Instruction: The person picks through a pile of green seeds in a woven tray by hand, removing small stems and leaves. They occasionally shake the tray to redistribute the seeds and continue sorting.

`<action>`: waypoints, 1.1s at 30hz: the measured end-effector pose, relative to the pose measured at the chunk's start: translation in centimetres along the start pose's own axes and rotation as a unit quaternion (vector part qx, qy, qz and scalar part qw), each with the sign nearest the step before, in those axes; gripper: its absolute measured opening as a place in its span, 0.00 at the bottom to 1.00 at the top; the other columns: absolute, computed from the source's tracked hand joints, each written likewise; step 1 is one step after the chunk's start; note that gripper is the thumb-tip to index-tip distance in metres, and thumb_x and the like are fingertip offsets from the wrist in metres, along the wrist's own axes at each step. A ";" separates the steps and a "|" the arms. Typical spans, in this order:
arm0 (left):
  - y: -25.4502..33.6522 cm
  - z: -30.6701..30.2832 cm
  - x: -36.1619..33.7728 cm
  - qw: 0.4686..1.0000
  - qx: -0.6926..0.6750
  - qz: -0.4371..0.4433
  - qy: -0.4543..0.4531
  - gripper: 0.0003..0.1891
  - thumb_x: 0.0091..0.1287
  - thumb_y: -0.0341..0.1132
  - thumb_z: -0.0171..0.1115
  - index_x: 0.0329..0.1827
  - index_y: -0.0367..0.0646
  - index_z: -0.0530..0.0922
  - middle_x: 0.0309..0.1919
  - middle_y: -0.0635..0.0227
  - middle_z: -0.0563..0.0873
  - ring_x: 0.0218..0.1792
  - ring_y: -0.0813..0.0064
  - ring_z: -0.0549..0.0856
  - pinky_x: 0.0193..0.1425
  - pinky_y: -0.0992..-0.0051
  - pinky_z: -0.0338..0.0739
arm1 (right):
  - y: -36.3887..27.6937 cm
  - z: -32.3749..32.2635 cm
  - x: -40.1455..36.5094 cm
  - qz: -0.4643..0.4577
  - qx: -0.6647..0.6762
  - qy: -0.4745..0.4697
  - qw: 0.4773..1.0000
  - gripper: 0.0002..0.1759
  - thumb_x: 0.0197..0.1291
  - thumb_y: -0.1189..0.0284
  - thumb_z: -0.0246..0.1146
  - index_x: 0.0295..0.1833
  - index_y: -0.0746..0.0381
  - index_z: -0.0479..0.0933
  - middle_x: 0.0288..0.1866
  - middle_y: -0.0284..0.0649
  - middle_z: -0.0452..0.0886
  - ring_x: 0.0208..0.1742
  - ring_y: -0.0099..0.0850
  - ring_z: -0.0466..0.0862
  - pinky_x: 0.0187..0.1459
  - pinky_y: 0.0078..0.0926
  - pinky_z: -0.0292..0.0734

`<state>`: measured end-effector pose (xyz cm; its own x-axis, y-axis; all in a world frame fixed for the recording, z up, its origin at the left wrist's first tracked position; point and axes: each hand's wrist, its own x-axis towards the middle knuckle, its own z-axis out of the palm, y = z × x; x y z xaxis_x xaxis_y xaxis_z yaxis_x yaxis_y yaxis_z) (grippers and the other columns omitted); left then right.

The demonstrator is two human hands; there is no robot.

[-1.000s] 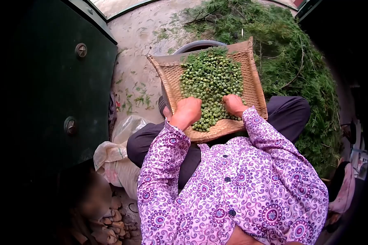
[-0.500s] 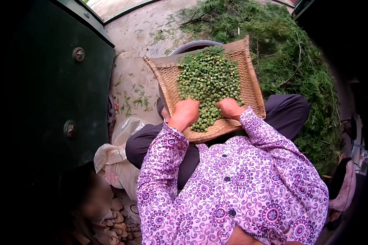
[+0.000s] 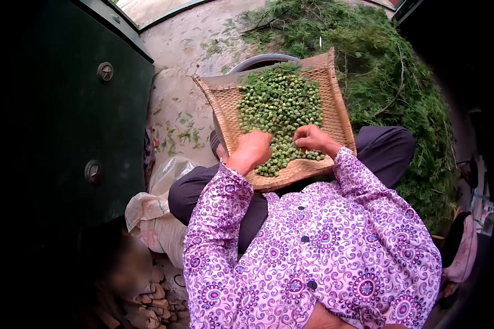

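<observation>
A woven tray (image 3: 340,123) rests at my lap, tilted, with a pile of small green cones (image 3: 280,101) spread down its middle. Green sprigs lie among the cones near the far edge. My left hand (image 3: 252,148) is closed over the pile's left side, its fingertips turned down and hidden. On the right side of the pile my right hand (image 3: 313,137) is closed, thumb and fingers pinched together just above the cones. Whatever is between those fingers is too small to make out.
Cut green branches (image 3: 379,82) cover the ground at the right. Behind the tray shows the rim of a round basin (image 3: 263,58). A dark green door (image 3: 115,120) stands at the left, with a pale sack (image 3: 162,219) near my knee and wood pieces (image 3: 153,301) below.
My right hand has lifted slightly and turned, uncovering more cones below it. My left hand has shifted a little to the right. The tray has stayed in place.
</observation>
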<state>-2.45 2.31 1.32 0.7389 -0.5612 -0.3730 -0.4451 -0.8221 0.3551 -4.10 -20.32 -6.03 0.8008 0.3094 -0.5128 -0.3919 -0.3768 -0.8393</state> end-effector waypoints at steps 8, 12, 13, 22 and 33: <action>1.4 0.1 1.0 0.966 -0.229 0.116 0.007 0.22 0.55 0.39 0.62 0.51 0.38 0.76 0.40 0.52 0.83 0.42 0.62 0.83 0.47 0.70 0.76 | -4.3 0.0 -3.1 -0.032 0.219 -0.082 0.972 0.05 0.56 0.72 0.61 0.35 0.62 0.74 0.25 0.29 0.76 0.23 0.17 0.76 0.25 0.13 0.71; 1.7 -0.3 1.2 0.951 -0.291 0.100 -0.023 0.18 0.56 0.36 0.62 0.47 0.34 0.78 0.39 0.57 0.84 0.39 0.69 0.83 0.44 0.73 0.76 | -6.0 -2.3 -4.8 -0.091 0.148 0.010 0.985 0.05 0.56 0.72 0.60 0.35 0.62 0.74 0.24 0.29 0.76 0.23 0.17 0.76 0.25 0.13 0.71; 1.6 -0.6 1.2 0.942 -0.323 0.091 -0.001 0.18 0.56 0.36 0.62 0.47 0.35 0.78 0.38 0.58 0.84 0.39 0.69 0.83 0.44 0.73 0.76 | -6.1 -3.6 -5.4 -0.116 0.149 0.070 0.980 0.04 0.56 0.73 0.60 0.35 0.62 0.74 0.24 0.29 0.76 0.23 0.17 0.75 0.25 0.12 0.70; 0.2 -0.7 0.7 0.926 -0.354 0.043 0.126 0.18 0.57 0.39 0.60 0.44 0.33 0.79 0.40 0.52 0.83 0.41 0.62 0.83 0.47 0.69 0.76 | -1.3 -9.9 -7.1 -0.073 -0.389 0.401 0.826 0.12 0.44 0.71 0.62 0.37 0.63 0.79 0.37 0.49 0.79 0.40 0.44 0.79 0.46 0.37 0.74; -0.4 -0.5 0.7 0.933 -0.330 0.032 0.139 0.18 0.55 0.40 0.62 0.43 0.36 0.80 0.35 0.58 0.85 0.35 0.71 0.83 0.41 0.74 0.76 | -0.8 5.3 2.0 0.061 -0.389 0.008 0.919 0.19 0.47 0.57 0.64 0.33 0.64 0.79 0.33 0.51 0.81 0.39 0.45 0.81 0.43 0.40 0.74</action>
<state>-1.57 2.29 1.37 0.8651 -0.4847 -0.1292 -0.1519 -0.4985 0.8535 -4.64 -14.78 -7.34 0.7813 0.2131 -0.5867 -0.0416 -0.9201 -0.3896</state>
